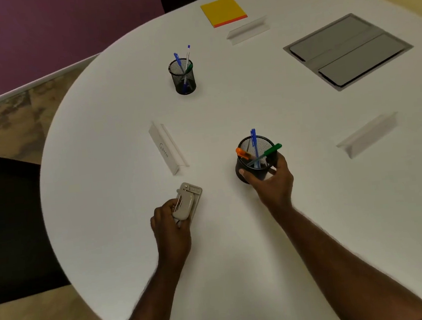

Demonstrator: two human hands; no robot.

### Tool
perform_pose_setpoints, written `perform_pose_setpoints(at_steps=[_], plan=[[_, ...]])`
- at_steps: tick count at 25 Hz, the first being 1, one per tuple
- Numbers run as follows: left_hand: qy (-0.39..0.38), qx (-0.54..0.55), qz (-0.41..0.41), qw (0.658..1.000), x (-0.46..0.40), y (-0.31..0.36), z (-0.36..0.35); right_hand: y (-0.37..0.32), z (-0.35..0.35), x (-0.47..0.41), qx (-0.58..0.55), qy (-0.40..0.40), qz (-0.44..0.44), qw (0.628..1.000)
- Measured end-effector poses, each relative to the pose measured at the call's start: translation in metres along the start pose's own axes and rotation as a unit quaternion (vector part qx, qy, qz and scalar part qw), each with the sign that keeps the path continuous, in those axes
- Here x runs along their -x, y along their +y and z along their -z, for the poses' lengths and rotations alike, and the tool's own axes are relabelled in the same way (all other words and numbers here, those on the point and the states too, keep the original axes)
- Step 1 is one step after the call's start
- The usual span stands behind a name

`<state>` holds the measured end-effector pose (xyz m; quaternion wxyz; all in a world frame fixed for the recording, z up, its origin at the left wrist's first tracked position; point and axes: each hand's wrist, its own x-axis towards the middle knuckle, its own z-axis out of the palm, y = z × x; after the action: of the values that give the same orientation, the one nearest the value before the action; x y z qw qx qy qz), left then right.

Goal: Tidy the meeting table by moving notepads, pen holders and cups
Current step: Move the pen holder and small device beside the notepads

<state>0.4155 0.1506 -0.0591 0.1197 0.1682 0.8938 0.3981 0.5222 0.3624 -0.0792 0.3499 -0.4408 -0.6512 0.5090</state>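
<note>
Black mesh pen holders: two; right hand (pixel 272 182) grips one (pixel 255 159), left hand (pixel 171 225) grips stapler (pixel 187 204).

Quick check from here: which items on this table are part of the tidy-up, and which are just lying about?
Job items: near pen holder in right hand; far pen holder; yellow notepad.

Lying about: hole punch in left hand; three name stands; grey cable hatch.

On the white table (pixel 238 235), around the far pen holder (pixel 182 78): a yellow notepad (pixel 223 10) beyond, a second pen holder (pixel 256 159) and a beige hole punch (pixel 188 201) nearer, a grey hatch (pixel 348 50) right, and three name stands.
</note>
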Motion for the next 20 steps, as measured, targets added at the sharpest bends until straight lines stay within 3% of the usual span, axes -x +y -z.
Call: perform_pose_setpoints(at_steps=[8,13,20], plan=[[-0.065,-0.017,-0.085,0.994,0.072,0.018,0.042,-0.034,0.080,0.143,0.045,0.047,0.004,0.998],[-0.139,0.017,-0.177,0.974,0.105,0.023,0.059,-0.048,0.115,0.231,0.058,0.125,0.018,0.990],[-0.291,0.035,-0.231,0.928,0.165,0.034,0.045,-0.048,0.185,0.347,0.063,0.282,-0.021,0.957]])
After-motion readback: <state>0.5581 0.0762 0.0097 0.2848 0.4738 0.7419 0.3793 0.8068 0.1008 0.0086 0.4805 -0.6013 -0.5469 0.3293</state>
